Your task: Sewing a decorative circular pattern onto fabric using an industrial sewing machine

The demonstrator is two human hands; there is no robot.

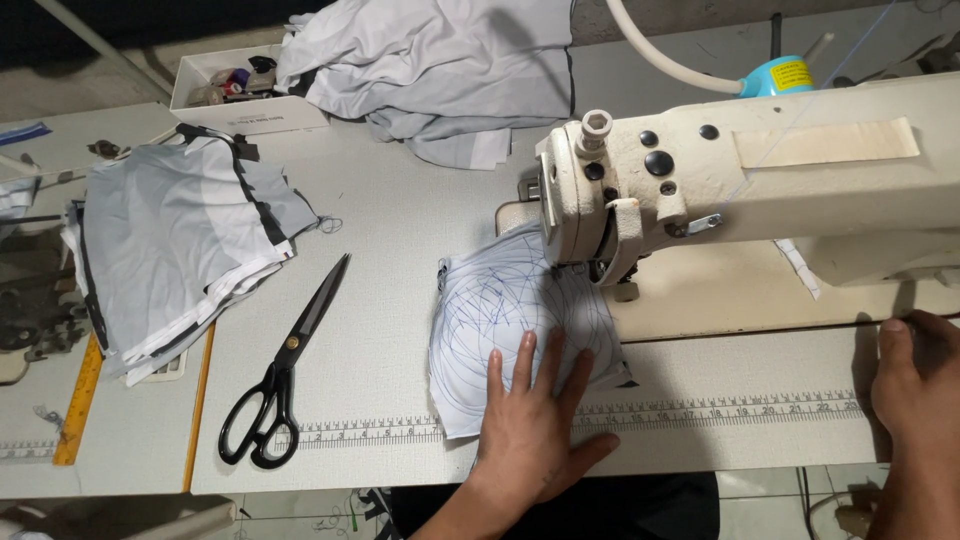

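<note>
The left hand (530, 420) lies flat, palm down, fingers spread apart, pressing on the near edge of a white fabric piece (490, 310) covered in looping blue thread stitching. It grips nothing; it only pins the cloth to the sewing table (400, 200). Beyond the fingertips the fabric runs up under the head of the cream industrial sewing machine (700, 180), where its far edge sits at the needle area. Just below the hand, a printed ruler strip (700, 410) runs along the table's front edge.

The right hand (915, 385) rests at the table's right end, fingers curled together loosely, holding nothing that can be seen.

Well left of the pinning hand lie 1 pair of black-handled scissors (285, 365), then a stack of grey cut panels (170, 250) and a yellow ruler (80, 400). A heap of grey cloth (440, 70) sits far beyond.
</note>
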